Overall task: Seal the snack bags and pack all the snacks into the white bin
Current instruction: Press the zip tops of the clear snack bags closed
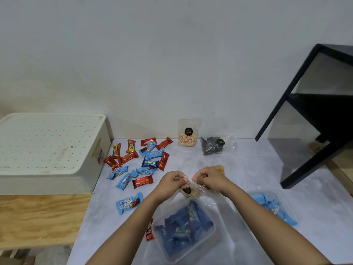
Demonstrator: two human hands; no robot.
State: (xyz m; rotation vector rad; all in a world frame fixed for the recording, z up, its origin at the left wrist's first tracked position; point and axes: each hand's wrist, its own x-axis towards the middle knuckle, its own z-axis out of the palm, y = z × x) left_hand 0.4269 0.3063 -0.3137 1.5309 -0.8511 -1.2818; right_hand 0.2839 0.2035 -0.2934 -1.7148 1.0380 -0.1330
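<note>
Well to the left of the left hand [172,181] stands the white bin [47,182], its perforated top seemingly closed, so packing seems not begun. Loose wrapped bars [137,161] lie between it and that hand, within reach. With the right hand [210,178], it pinches the mouth of the clear snack bag [193,192], stretching it taut between them, likely to press its seal shut.

The snack bag [197,187] is clear, crinkled glossy film; the candy wrappers [142,181] are shiny foil; the white bin [47,146] is matt plastic.
</note>
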